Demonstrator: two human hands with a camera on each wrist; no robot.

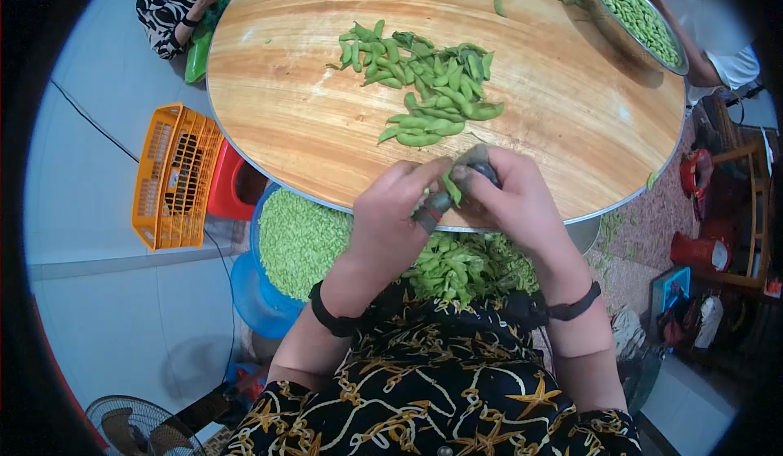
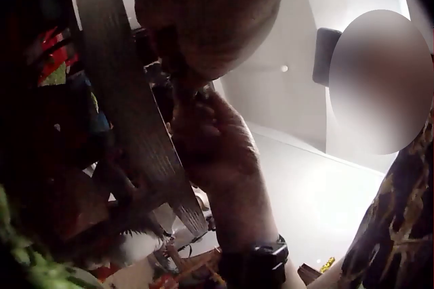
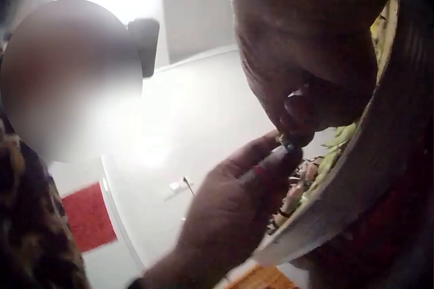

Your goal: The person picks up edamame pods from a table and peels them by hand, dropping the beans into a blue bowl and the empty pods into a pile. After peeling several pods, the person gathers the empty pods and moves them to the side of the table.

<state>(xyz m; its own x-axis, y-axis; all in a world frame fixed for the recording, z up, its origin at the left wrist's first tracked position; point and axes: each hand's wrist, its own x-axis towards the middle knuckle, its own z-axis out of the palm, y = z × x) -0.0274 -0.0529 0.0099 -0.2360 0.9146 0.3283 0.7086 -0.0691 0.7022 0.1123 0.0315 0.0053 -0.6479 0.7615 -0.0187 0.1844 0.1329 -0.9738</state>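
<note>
In the head view my left hand and right hand meet over the near edge of the wooden table. A green soybean pod is pinched between their fingertips. Dark wrapping with a red band covers the left thumb, and the right thumb is dark at its tip. Just beyond the hands lies a heap of soybean pods. Below the table edge, a blue basin holds shelled beans. Both wrist views are dark, with the fingertips close together.
More pods lie below the table edge in front of my body. A metal bowl of shelled beans stands at the far right. An orange crate and red stool are at left. Other people sit at the table's far sides.
</note>
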